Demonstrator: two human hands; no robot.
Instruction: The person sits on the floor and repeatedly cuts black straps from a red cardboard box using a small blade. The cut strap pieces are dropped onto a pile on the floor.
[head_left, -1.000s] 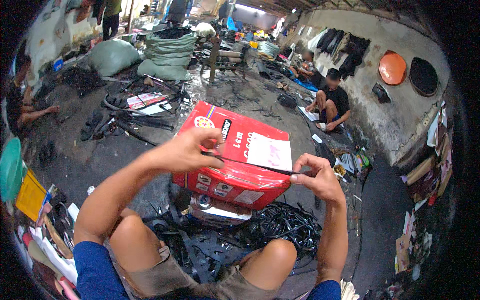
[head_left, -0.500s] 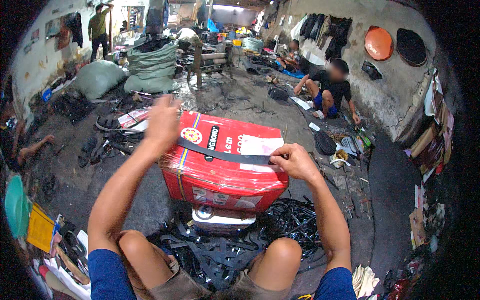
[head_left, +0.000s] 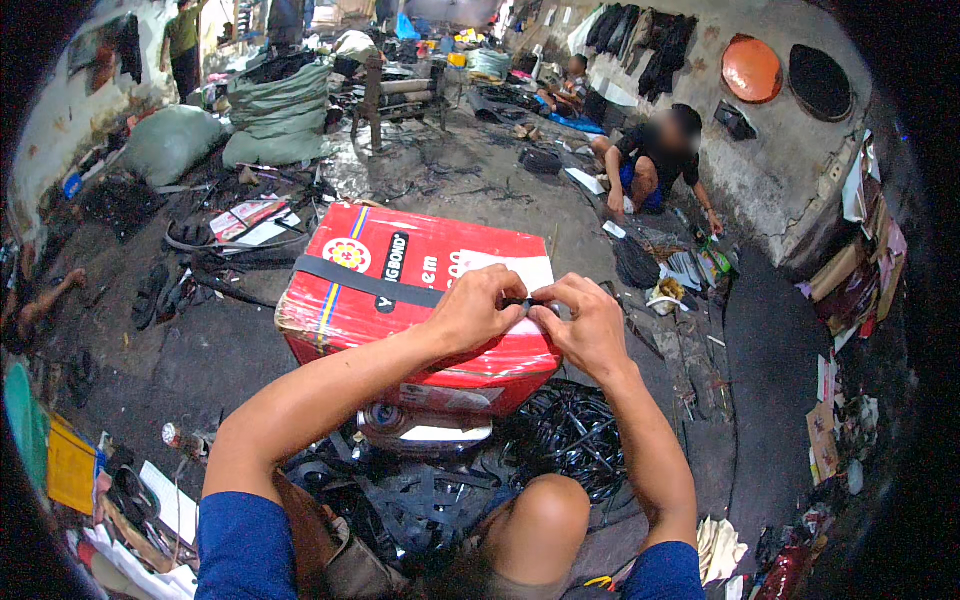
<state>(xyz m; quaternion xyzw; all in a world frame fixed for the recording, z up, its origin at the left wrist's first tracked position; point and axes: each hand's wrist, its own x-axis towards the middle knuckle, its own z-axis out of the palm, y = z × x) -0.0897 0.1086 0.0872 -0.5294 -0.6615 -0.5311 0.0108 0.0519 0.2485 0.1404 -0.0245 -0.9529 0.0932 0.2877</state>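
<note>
A red cardboard box (head_left: 455, 235) rests in front of me on a white container (head_left: 425, 432), partly hidden beneath it. Across the box top lies a flat black strap (head_left: 370, 283), its left end on the left edge of the box. Over the right part of the top, my left hand (head_left: 483, 308) and my right hand (head_left: 585, 325) meet fingertip to fingertip. Both are closed in a pinch on the strap's right end, whose tip is mostly hidden by the fingers. Black strips (head_left: 430, 515) lie heaped between my knees, and a tangle of thin black strips (head_left: 570, 440) is beside the box.
At the right a person (head_left: 660, 160) sits near the wall, and another person (head_left: 568, 92) is farther back. Green sacks (head_left: 275, 110) stand at the far left. A yellow bin (head_left: 75, 465) and a green basin (head_left: 25, 425) are at the near left. Scraps litter the floor.
My left hand has come from the strap's left end across to the right hand. The strap's left end now lies free on the box. The whole view has shifted slightly.
</note>
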